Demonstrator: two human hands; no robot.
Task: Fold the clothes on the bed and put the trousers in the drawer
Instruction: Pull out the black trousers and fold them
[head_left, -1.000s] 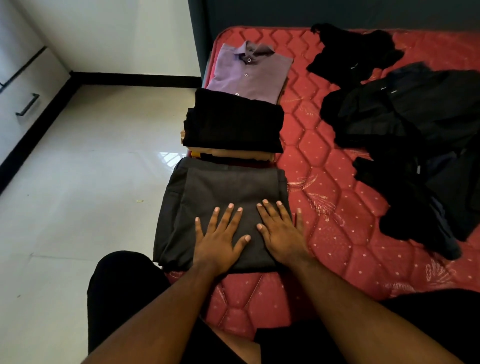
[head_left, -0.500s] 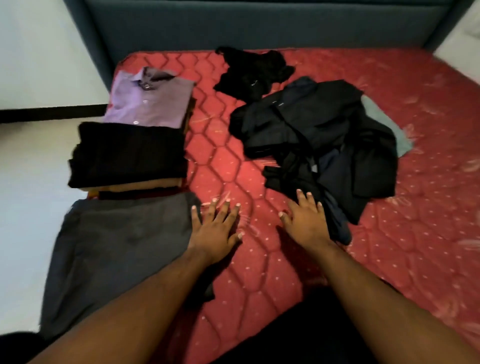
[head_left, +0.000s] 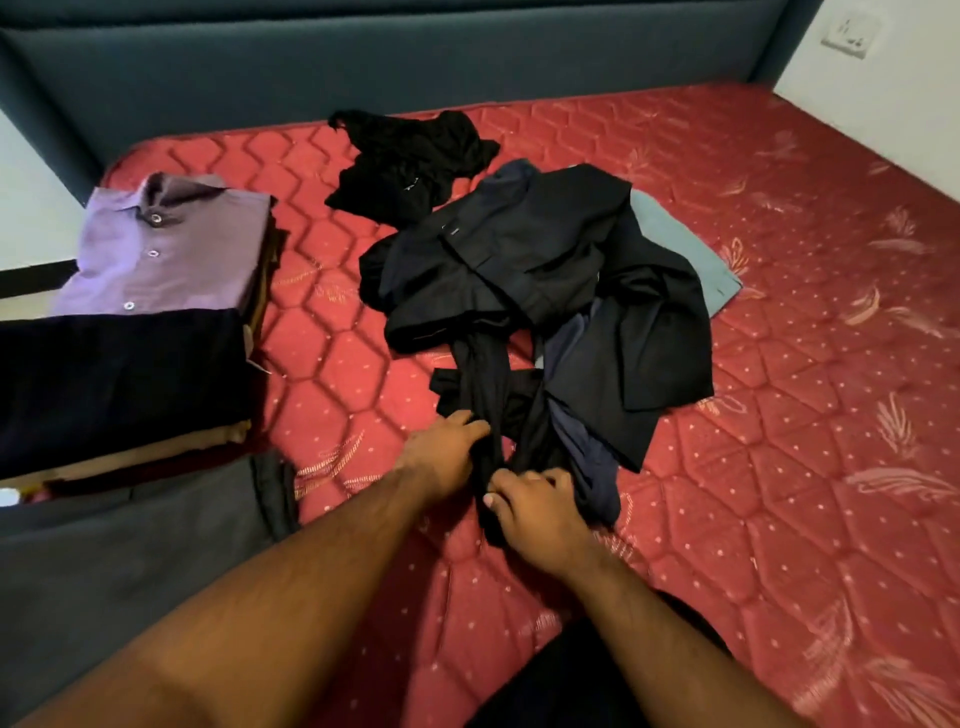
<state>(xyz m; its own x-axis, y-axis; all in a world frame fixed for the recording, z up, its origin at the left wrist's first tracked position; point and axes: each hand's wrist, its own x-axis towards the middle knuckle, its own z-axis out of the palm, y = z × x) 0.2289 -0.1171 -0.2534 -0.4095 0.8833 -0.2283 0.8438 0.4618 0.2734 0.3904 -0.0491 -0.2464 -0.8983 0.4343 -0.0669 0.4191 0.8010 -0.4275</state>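
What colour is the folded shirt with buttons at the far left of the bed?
The folded shirt is light purple, seen clearly in the head view.

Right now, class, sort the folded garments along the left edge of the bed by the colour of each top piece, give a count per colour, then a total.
Purple shirt: 1
Black folded garment: 1
Grey trousers: 1
Total: 3 visible top pieces. Layers beneath them cannot be counted. The unfolded dark pile, gripped by the left hand and right hand, is excluded.

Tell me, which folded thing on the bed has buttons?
The purple shirt, farthest back in the folded row. The black folded garment and grey trousers nearer you show none.
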